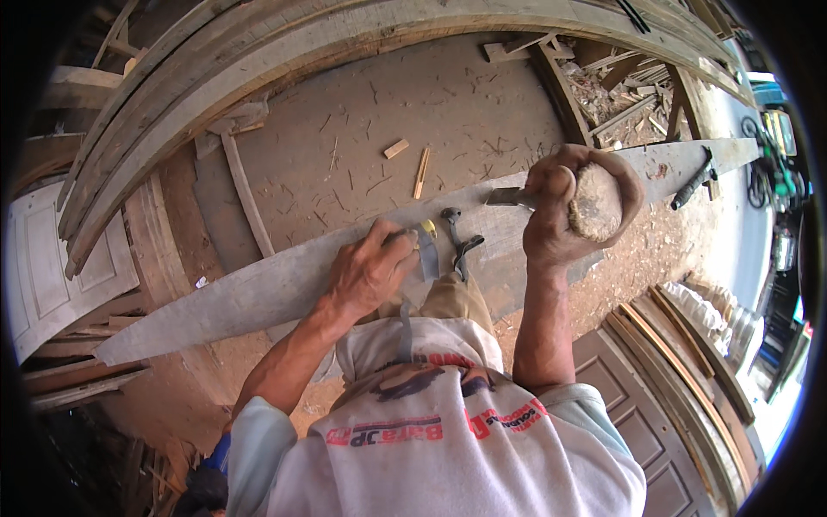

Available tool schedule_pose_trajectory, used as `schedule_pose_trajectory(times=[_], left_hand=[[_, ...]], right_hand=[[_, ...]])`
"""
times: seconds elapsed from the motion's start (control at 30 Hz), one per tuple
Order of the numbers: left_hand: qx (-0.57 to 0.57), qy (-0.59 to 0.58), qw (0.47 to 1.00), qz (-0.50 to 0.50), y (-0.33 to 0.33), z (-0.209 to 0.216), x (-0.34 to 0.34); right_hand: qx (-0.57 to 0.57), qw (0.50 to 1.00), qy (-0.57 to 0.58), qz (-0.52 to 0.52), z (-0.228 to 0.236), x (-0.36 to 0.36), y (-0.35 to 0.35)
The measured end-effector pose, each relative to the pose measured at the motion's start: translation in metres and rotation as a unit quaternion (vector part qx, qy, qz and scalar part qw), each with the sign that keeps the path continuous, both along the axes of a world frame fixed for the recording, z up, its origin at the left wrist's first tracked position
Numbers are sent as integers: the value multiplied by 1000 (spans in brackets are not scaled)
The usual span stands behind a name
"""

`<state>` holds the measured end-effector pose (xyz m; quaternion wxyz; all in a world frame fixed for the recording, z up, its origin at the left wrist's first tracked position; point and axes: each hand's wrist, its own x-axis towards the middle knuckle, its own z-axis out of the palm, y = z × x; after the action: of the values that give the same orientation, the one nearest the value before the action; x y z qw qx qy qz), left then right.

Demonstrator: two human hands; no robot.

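Observation:
A long grey plank [258,289] lies crosswise in front of me. Over its middle, my left hand [370,265] is closed, its fingertips bunched beside a flat grey strip with a yellow end [428,250]; what they grip is partly hidden. My right hand [551,202] is raised and wrapped around a thick, round-ended wooden tool [596,204], its worn end facing up. A dark flat metal piece [510,196] shows just left of that hand; whether it belongs to the tool, I cannot tell. Between my hands, a dark metal tool with a bent black part [458,237] rests on the plank.
A black-handled tool [693,179] lies on the plank's right part. Long curved-looking boards [345,39] run across the far side. Wood offcuts [396,148] and shavings litter the floor. Panelled doors stand left [69,254] and lower right [642,422], with stacked boards [689,370] beside the latter.

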<state>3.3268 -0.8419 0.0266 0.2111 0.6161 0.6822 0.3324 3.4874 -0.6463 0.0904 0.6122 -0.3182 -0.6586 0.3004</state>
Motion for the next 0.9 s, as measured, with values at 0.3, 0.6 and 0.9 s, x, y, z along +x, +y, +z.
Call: schedule_pose_trajectory(times=[0.3,0.6,0.9], left_hand=[[32,5,999,3,4,-1,1],[44,2,999,9,2,-1,1],[74,3,997,16,4,-8,3]], right_hand=[[-27,1000,2,-6,7,-9,10],[19,979,189,70,37,-2,25],[-128,941,314,-4,32,108,124]])
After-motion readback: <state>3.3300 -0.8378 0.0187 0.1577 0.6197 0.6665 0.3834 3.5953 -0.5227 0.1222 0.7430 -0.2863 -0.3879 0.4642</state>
